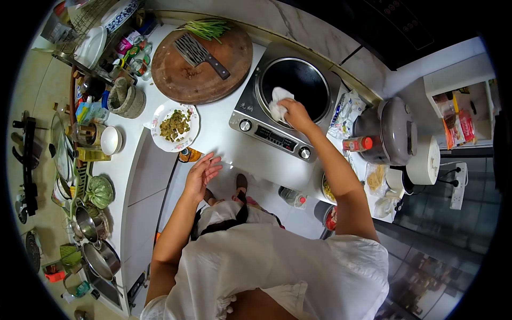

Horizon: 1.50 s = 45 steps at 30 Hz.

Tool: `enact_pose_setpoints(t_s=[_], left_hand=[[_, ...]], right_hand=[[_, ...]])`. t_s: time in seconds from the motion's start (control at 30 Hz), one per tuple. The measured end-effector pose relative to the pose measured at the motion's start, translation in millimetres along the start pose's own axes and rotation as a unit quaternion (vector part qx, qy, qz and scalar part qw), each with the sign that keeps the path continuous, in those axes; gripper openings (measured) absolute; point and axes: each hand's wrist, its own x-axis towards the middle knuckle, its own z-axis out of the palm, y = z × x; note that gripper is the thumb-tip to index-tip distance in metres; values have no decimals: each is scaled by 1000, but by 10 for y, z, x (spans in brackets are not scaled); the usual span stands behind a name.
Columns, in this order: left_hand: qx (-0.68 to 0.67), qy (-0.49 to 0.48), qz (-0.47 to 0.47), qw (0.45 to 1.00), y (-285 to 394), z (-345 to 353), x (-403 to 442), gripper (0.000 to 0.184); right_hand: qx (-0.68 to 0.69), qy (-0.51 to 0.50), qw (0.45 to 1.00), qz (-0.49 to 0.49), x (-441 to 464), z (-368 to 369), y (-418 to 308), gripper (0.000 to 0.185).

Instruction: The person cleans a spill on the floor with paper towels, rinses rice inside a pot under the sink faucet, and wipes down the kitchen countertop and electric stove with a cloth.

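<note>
The right hand (293,113) has its grip closed on a bunched white cloth (279,104). The cloth is at about 8 o'clock on the round black cooking bowl (305,85) with a silver rim. It may be bunched up to keep skin off the metal.

The left hand (202,172) has a wide grip with nothing in it. At its 11 o'clock is a white flowered plate (159,113) of chopped green-brown food (175,125).

From the bowl, a round brown wooden board (178,85) is between 9 and 10 o'clock. On it, a grey cleaver (191,49) points its dark handle to 4 o'clock, perhaps for easy grabbing.
</note>
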Motion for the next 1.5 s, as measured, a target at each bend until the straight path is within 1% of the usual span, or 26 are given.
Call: enact_pose_setpoints(t_s=[0.1, 0.17, 0.23, 0.37, 0.4, 0.47, 0.5, 0.57, 0.6, 0.63, 0.7, 0.73, 0.8, 0.9, 1.0, 1.07, 1.1, 1.17, 1.2, 1.3, 1.37, 1.4, 1.43, 1.5], left_hand=[[3, -10, -6, 1000, -61, -9, 44, 47], [9, -8, -15, 1000, -67, 34, 75, 47], [11, -7, -27, 1000, -84, 46, 75, 46], [4, -14, -26, 1000, -66, 114, 198, 42], [3, -12, -24, 1000, -50, 132, 228, 41], [43, -6, -9, 999, -44, 163, 316, 42], [64, -3, -3, 998, -50, 187, 374, 42], [135, 28, 46, 989, -68, 270, 510, 45], [171, 44, 71, 982, -68, 317, 605, 46], [230, 65, 115, 964, -65, 365, 713, 48], [345, 110, 197, 911, -74, 417, 938, 51], [401, 121, 236, 877, -62, 419, 1050, 50], [507, 131, 312, 792, -13, 423, 1298, 50], [523, 119, 267, 801, 26, 503, 1519, 42], [560, 128, 203, 793, 89, 652, 1511, 35], [582, 153, 231, 764, 55, 638, 1565, 29], [593, 166, 244, 749, 50, 632, 1578, 27], [558, 141, 211, 790, 72, 602, 1606, 26], [538, 130, 193, 810, 79, 586, 1606, 25], [535, 122, 187, 815, 52, 520, 1660, 27], [525, 125, 193, 819, 36, 489, 1694, 30], [518, 127, 195, 823, 15, 468, 1698, 32], [511, 126, 186, 830, -2, 444, 1721, 36], [497, 123, 169, 842, -1, 403, 1752, 46]], right_hand=[[-12, 111, 993, 22, 398, 229, -73, 33], [2, 167, 985, 45, 616, 350, -98, 32], [1, 172, 984, 39, 610, 364, -98, 31], [-19, 6, 1000, -9, 139, 78, -24, 30], [-13, 8, 1000, -14, 79, 36, -31, 30], [3, 8, 1000, -23, 1, 2, -49, 31], [-1, 37, 999, -13, 56, 31, -56, 31], [-6, 94, 996, 10, 287, 176, -80, 30], [-16, 142, 989, 39, 453, 261, -81, 28], [-24, 203, 978, 51, 597, 346, -85, 27], [-56, 262, 961, 65, 804, 446, -88, 25], [-64, 274, 958, 53, 808, 474, -94, 24], [-70, 211, 974, 42, 659, 443, -86, 24], [-91, 105, 990, 13, 315, 216, -165, 24], [-60, 116, 991, 22, 252, 182, -152, 24], [-54, 133, 988, 50, 398, 220, -137, 25], [-49, 163, 984, 60, 514, 270, -97, 26], [-42, 225, 972, 54, 752, 346, -55, 24], [-42, 240, 968, 62, 824, 370, -52, 24], [-26, 198, 979, 39, 690, 340, -108, 24], [-7, 114, 993, -1, 422, 213, -169, 27], [3, 74, 997, 0, 266, 122, -213, 27], [14, 33, 999, 0, 142, 39, -218, 28], [37, -1, 999, -27, -31, -77, -83, 30]])
